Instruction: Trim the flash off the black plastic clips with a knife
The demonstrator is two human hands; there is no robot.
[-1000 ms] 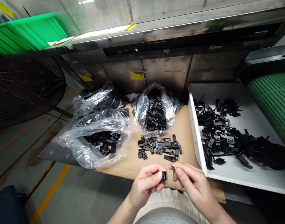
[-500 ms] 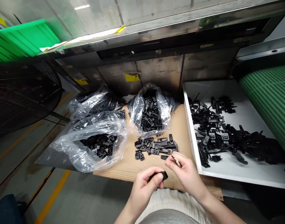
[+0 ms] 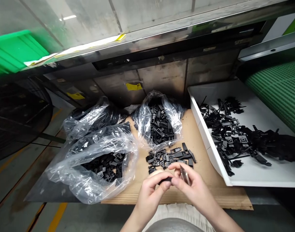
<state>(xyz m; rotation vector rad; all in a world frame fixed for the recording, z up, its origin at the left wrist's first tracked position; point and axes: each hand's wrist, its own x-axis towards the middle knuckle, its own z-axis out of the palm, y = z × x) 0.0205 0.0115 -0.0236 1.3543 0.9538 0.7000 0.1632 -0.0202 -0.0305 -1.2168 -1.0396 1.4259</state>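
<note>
My left hand pinches the small black part over the near side of the brown board, and my right hand, apart from it a moment ago, now meets its end, gripping a slim metal tool, so both hands bear on one piece. From the left sit a green bin, open plastic bags of black parts, loose pieces, a white tray and green mesh.

We see glossy, wrinkled plastic bags, matt black plastic pieces, a shiny, metallic-looking tool, smooth plastic tray and matt cardboard.
</note>
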